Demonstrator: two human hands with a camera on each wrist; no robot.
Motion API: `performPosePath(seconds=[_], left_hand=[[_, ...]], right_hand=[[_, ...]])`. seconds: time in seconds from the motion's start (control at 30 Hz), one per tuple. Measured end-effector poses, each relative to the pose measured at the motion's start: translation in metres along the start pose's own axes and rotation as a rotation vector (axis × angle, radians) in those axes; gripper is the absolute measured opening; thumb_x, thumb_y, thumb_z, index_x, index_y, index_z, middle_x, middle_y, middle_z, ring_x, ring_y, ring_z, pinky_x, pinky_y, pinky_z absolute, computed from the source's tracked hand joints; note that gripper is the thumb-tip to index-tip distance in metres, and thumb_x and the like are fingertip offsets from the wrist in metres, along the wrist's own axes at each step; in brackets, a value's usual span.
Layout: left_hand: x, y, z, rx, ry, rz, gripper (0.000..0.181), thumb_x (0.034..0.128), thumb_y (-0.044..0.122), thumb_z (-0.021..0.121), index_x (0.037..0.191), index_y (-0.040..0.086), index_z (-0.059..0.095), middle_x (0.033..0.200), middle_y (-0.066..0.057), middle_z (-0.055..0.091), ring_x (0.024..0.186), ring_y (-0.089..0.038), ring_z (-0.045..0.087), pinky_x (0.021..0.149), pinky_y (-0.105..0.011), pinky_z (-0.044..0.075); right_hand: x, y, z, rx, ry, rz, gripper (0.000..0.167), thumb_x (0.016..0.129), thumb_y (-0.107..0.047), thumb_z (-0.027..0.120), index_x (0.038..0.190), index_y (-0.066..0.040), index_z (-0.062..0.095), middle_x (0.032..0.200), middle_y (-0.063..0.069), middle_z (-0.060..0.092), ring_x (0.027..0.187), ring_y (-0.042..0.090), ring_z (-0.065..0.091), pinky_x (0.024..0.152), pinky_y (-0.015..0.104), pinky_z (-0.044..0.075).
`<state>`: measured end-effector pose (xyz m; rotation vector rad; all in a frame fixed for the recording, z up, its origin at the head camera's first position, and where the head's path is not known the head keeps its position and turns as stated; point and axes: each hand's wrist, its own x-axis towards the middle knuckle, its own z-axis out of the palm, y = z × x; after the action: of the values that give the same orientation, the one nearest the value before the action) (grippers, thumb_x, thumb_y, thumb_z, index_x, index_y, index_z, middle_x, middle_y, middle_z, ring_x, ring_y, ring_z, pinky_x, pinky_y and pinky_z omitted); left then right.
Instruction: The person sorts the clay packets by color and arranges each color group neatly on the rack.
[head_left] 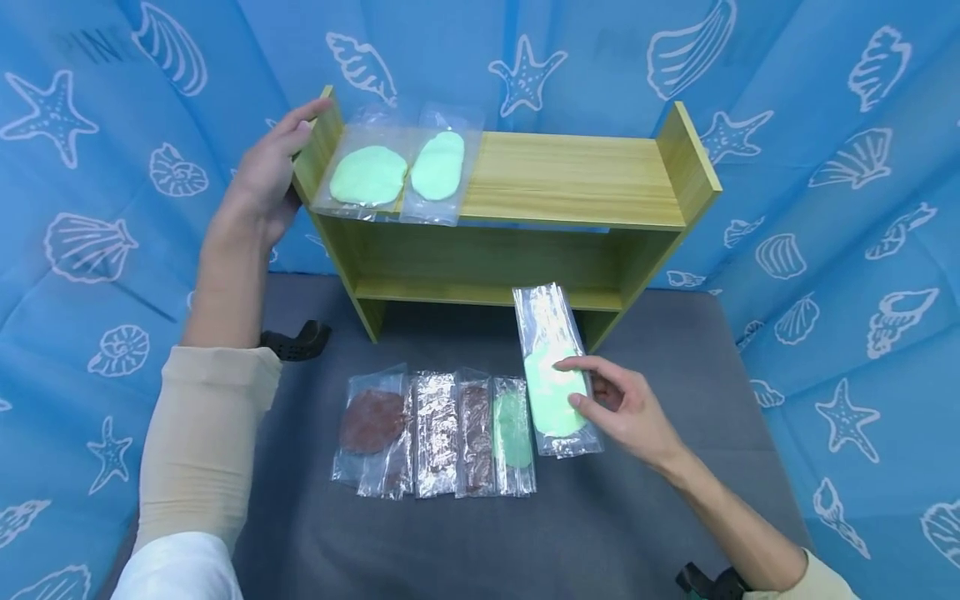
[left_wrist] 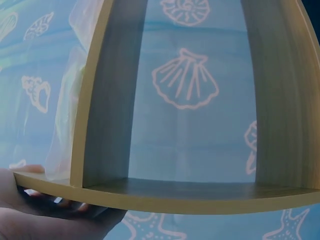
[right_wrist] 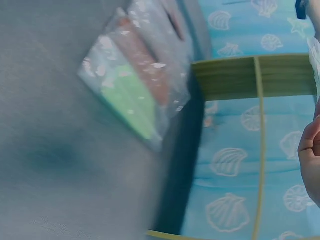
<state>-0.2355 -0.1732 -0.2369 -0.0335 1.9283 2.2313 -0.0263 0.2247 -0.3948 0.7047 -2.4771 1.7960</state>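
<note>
My left hand (head_left: 266, 171) grips the left side panel of a small two-tier wooden shelf (head_left: 577, 179) near its top. In the left wrist view the panel's edge (left_wrist: 150, 202) runs between that hand's fingers and thumb. My right hand (head_left: 622, 408) pinches a clear plastic bag with a flat pale-green piece (head_left: 553, 392) inside, held in front of the shelf. Two similar bags, one with a rounder green piece (head_left: 367, 175) and one with a narrower green piece (head_left: 438, 165), lie side by side on the upper tier at the left.
On the grey table (head_left: 375, 550), a row of clear bags lies before the shelf: a brown piece (head_left: 372, 421), a shiny bag (head_left: 436, 433), a narrow brown one (head_left: 476, 433) and a green one (head_left: 513, 429). A blue curtain (head_left: 825, 250) with shell prints surrounds the table.
</note>
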Motion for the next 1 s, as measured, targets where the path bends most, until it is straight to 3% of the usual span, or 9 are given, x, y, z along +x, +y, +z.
performPosePath(seconds=[0.3, 0.53, 0.7, 1.0], left_hand=[[0.000, 0.002, -0.008, 0.005, -0.004, 0.000, 0.039, 0.1074, 0.034, 0.037, 0.143, 0.038, 0.051, 0.154, 0.011, 0.026, 0.141, -0.014, 0.027, 0.116, -0.035, 0.019], [0.001, -0.004, -0.013, 0.012, -0.037, 0.026, 0.040, 0.1063, 0.036, 0.040, 0.145, 0.041, 0.047, 0.154, 0.011, 0.026, 0.139, -0.014, 0.029, 0.112, -0.034, 0.021], [0.002, -0.007, -0.010, 0.002, -0.041, 0.042, 0.040, 0.1068, 0.035, 0.040, 0.146, 0.039, 0.047, 0.153, 0.009, 0.030, 0.134, -0.015, 0.035, 0.109, -0.034, 0.024], [0.004, -0.012, -0.004, 0.004, -0.049, 0.082, 0.042, 0.1081, 0.033, 0.035, 0.149, 0.036, 0.043, 0.155, 0.007, 0.028, 0.139, -0.014, 0.027, 0.113, -0.033, 0.018]], right_hand=[[0.023, -0.028, -0.013, -0.020, -0.014, -0.107, 0.043, 0.086, 0.017, 0.063, 0.126, 0.002, 0.061, 0.110, 0.004, 0.064, 0.060, 0.013, 0.049, 0.054, 0.027, 0.042], [0.039, -0.047, -0.022, -0.071, -0.004, -0.165, 0.044, 0.085, 0.015, 0.066, 0.126, 0.000, 0.062, 0.107, 0.003, 0.063, 0.063, 0.012, 0.051, 0.055, 0.026, 0.043], [0.052, -0.063, -0.027, -0.097, 0.027, -0.134, 0.045, 0.085, 0.014, 0.067, 0.127, -0.002, 0.063, 0.106, 0.004, 0.064, 0.068, 0.014, 0.056, 0.058, 0.024, 0.046], [0.080, -0.090, -0.031, -0.119, 0.030, -0.043, 0.039, 0.091, 0.005, 0.067, 0.128, -0.005, 0.062, 0.103, 0.006, 0.064, 0.064, 0.017, 0.055, 0.057, 0.024, 0.043]])
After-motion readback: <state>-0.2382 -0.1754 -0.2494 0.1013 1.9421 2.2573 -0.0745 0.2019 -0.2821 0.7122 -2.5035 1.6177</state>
